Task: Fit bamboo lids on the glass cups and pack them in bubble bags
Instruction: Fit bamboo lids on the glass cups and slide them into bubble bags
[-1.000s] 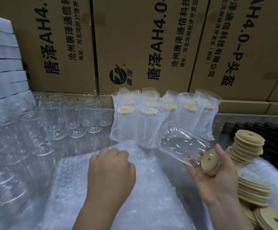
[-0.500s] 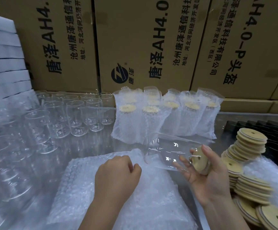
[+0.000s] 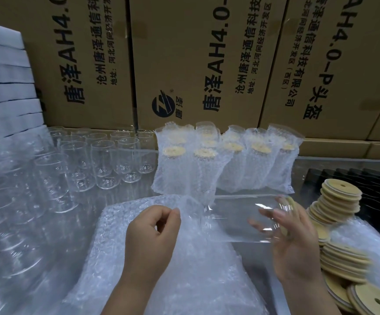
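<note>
Meanwhile, within the last second the glass cup (image 3: 241, 220) had been lowered from a raised tilt to lie level, and its base had been carried to the right edge of the pile of bubble bags (image 3: 184, 276). The bamboo lid (image 3: 283, 230) was already seated on the end away from the pile, where the right hand (image 3: 298, 251) was wrapped, fingers curled round the rim, though blurred. Above the pile, the left hand (image 3: 152, 235) had been changed from a loose fist to a pinch: the top bag (image 3: 185, 208) was held lifted by its edge between thumb and forefinger. Lidding was judged done; insertion base-first was judged imminent.
</note>
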